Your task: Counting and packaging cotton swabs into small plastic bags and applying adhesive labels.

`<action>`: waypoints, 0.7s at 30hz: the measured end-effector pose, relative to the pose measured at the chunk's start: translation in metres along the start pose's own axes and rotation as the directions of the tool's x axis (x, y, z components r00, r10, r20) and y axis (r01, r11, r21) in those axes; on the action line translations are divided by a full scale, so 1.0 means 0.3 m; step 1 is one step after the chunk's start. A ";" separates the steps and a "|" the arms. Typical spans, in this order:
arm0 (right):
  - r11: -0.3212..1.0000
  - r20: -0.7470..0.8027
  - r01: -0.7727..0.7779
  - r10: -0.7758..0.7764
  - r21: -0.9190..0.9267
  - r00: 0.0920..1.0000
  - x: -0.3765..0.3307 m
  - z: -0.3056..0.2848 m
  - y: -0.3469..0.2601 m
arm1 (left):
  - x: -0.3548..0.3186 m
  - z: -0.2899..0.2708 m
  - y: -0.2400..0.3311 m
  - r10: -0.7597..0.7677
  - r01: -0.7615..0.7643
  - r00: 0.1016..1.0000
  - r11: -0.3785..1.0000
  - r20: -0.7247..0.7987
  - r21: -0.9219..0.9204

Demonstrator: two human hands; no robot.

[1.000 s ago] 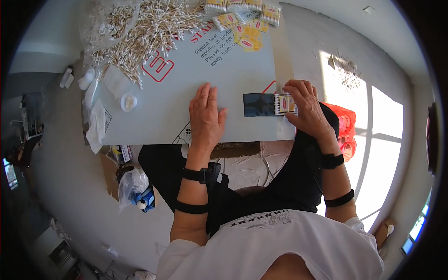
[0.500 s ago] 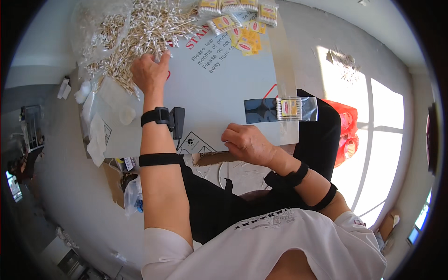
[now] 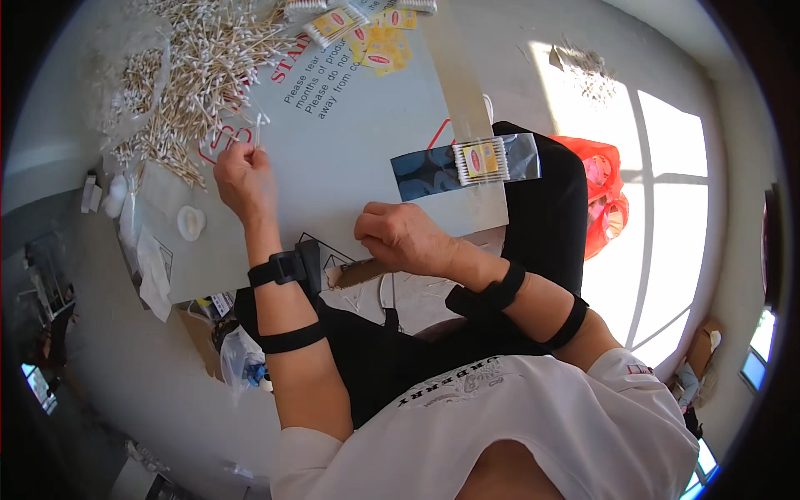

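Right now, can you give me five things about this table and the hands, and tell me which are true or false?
1. The left hand holds a cotton swab. True.
2. The right hand lies flat on the swab bundle. False: the right hand is curled, away from the bundle.
3. The bundle lies across a strip that is dark at its left end. True.
4. The loose swab pile is at the table's near right corner. False: the pile is at the far left.
5. A round white dish stands on the table. True.
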State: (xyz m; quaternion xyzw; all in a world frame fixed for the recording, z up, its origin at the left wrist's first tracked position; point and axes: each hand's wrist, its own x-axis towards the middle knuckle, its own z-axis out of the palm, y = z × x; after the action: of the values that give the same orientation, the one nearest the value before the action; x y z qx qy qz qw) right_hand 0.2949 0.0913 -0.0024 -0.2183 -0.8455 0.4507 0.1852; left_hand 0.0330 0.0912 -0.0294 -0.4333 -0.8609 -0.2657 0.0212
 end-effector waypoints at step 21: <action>0.921 -0.131 0.109 -0.169 -0.374 0.977 0.396 -0.059 0.144 | -0.009 -0.066 0.104 0.388 -0.361 0.895 0.920 0.222 -0.152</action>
State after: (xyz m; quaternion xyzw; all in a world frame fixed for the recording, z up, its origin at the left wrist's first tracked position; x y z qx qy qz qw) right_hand 0.2132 0.1885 -0.0158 -0.2239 -0.9100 0.2526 0.2408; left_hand 0.0545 0.0947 0.0006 -0.6212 -0.7417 -0.2460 -0.0589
